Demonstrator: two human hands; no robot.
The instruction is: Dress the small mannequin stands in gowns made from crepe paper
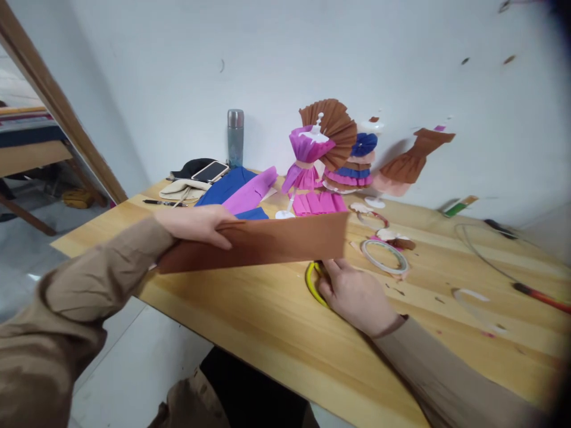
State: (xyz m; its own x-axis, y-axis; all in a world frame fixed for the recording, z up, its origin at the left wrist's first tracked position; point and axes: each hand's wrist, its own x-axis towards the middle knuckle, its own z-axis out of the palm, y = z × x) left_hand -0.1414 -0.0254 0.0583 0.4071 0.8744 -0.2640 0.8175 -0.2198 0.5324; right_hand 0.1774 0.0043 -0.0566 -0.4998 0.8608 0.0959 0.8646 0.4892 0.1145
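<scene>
My left hand is closed on a long folded strip of brown crepe paper, thumb in front and fingers behind. The strip stretches to the right above the table's front part. Just below its right end, my right hand grips a pair of scissors by the yellow handle. The blades are hidden from view. Behind the strip lie sheets of blue paper and purple paper, and a pleated pink piece.
Small dress stands wear a purple paper dress, a tiered dress and a brown dress. A tape roll, a glue gun-like cabled tool, a phone and a steel flask are also on the table.
</scene>
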